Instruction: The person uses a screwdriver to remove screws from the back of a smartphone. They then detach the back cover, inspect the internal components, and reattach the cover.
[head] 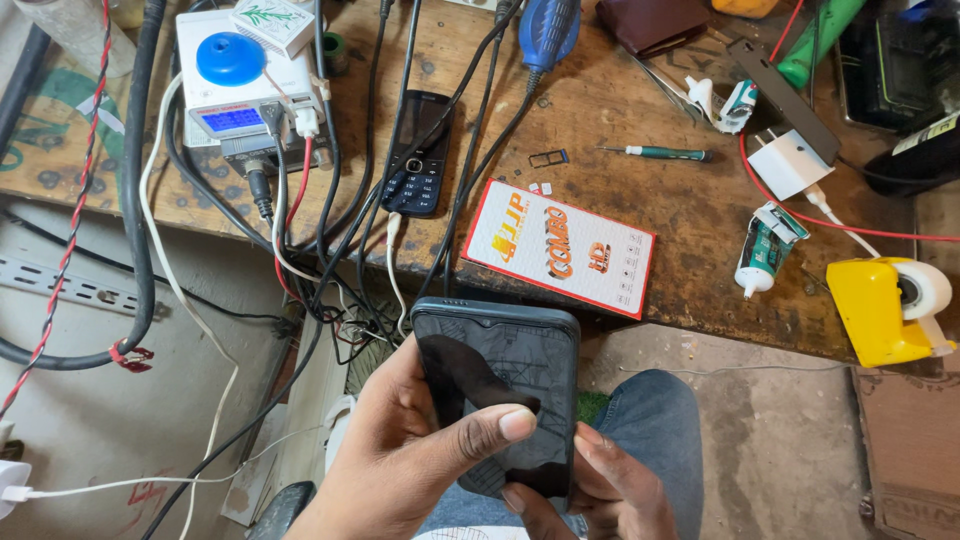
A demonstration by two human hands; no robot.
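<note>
— What did you have in your hands?

— I held a black smartphone (497, 385) in both. My left hand (410, 455) was wrapped around its left edge, thumb pressed flat across the dark screen. My right hand (600, 485) gripped the lower right corner from beneath.

— And around them?

— Just beyond the phone's top edge sat the wooden desk (690, 200), with an orange-and-white flat box (560, 247) nearest. Further out, left of that, lay a black keypad phone (418, 152) among cables.
</note>
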